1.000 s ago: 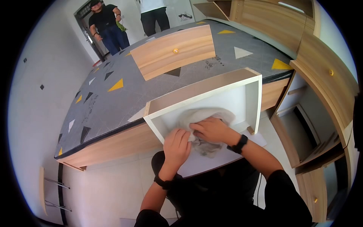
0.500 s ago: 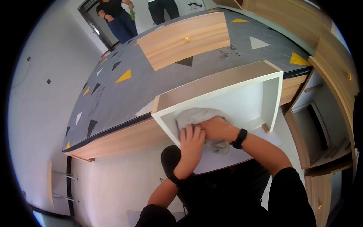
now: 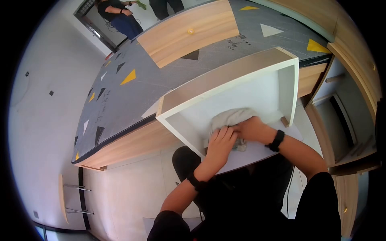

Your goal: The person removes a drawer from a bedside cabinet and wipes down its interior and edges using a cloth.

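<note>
A pale grey cloth (image 3: 231, 117) is bunched up against the white inside of a drawer box (image 3: 225, 86), which is tilted up in front of my lap with its open side facing me. My right hand (image 3: 254, 130) is closed around the cloth, knuckles towards the drawer's inner face. Beside it, my left hand (image 3: 221, 145) has its fingers bent over the cloth's lower left part, close to the right fingers. Some of the cloth hangs below both hands. The fingertips are partly hidden in its folds.
A wooden panel (image 3: 189, 34) with a round yellow knob lies on the grey patterned mattress (image 3: 161, 76). Wooden cabinets with open compartments (image 3: 335, 120) stand at the right. Two people are beyond the bed, one of them a person in a black top (image 3: 114, 14).
Both hands and the cloth have moved right along the drawer's inside, away from its left corner. My view has shifted slightly. The person at the back has shifted position.
</note>
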Tool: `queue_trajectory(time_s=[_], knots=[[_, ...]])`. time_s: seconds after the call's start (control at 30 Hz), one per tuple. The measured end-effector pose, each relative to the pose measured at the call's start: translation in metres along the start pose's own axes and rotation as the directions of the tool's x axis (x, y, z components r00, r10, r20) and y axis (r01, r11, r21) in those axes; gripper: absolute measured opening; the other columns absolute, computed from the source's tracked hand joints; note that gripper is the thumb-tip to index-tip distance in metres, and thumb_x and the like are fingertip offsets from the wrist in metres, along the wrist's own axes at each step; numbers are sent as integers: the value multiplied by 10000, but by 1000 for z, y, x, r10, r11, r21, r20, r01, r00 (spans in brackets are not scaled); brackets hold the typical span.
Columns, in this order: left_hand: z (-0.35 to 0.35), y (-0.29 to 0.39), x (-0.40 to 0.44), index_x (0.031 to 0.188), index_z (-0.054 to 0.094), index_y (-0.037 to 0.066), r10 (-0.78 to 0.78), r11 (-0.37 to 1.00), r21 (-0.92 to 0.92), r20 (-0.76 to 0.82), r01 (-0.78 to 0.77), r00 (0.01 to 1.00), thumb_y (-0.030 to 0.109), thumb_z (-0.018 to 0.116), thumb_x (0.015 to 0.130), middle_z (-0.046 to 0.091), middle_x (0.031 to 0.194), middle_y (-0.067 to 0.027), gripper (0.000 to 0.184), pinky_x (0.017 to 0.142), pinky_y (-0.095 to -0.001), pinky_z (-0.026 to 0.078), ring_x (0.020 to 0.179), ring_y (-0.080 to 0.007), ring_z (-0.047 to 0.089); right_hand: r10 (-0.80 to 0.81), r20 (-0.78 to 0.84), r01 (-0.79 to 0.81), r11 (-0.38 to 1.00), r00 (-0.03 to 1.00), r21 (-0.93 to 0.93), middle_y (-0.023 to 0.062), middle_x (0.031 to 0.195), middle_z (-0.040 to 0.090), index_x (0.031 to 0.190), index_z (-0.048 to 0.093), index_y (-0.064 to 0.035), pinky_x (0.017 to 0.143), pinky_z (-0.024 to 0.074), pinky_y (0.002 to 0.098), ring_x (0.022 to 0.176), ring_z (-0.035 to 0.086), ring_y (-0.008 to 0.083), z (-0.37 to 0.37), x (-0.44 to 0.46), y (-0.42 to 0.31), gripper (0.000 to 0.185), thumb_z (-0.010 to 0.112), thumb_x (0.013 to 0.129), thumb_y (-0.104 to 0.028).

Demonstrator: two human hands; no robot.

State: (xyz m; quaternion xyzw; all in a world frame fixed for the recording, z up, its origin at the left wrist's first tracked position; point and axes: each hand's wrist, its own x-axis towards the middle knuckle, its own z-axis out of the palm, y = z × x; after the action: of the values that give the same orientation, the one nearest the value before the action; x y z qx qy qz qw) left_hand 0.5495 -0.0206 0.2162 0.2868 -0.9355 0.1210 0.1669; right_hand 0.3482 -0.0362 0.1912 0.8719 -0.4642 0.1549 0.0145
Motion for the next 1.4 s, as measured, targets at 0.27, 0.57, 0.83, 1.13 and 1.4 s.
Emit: queue_trajectory(time_s=[0.27,0.57,0.83,1.13,1.4], knots=[[-8,6,39,1420,423,-84,-52,954,297,40,38,998,158,593,871,334,1565,-207,624,1214,-465,198,1498,-334,239,313,-314,-334,943,896,-12,113,949,706,1207,649,-163,721,546,412,836,688,313,-82,-31,18,300,618,934,-282],[-2,-15,72,1463,338,-102,-133,988,55,-128,141,983,329,709,833,266,1573,-282,849,1204,-524,185,1485,-394,237,328,-393,-311,944,859,110,101,1052,722,1246,636,-145,763,570,395,897,702,301,-68,8,61,362,544,970,-362],[24,-4,62,1463,398,-33,-54,978,198,-73,67,996,202,642,847,325,1568,-226,703,1203,-499,206,1476,-363,278,513,-189,-475,854,837,213,112,1108,718,1267,632,-165,845,552,428,976,693,322,-62,-4,66,469,515,953,-492],[9,-2,105,1419,503,53,145,980,167,-243,-106,959,73,570,838,346,1570,-190,585,1184,-519,235,1462,-345,317,563,-493,-270,795,664,544,306,1261,565,1427,328,2,1012,418,481,1156,550,466,-69,5,67,599,530,926,-256],[47,22,93,1339,571,45,107,949,308,-121,-66,987,84,584,831,420,1519,-163,510,1169,-482,282,1434,-320,357,629,68,-616,725,774,307,297,1511,351,1531,217,-11,1148,308,473,1368,364,490,-69,-32,54,709,531,949,-266]])
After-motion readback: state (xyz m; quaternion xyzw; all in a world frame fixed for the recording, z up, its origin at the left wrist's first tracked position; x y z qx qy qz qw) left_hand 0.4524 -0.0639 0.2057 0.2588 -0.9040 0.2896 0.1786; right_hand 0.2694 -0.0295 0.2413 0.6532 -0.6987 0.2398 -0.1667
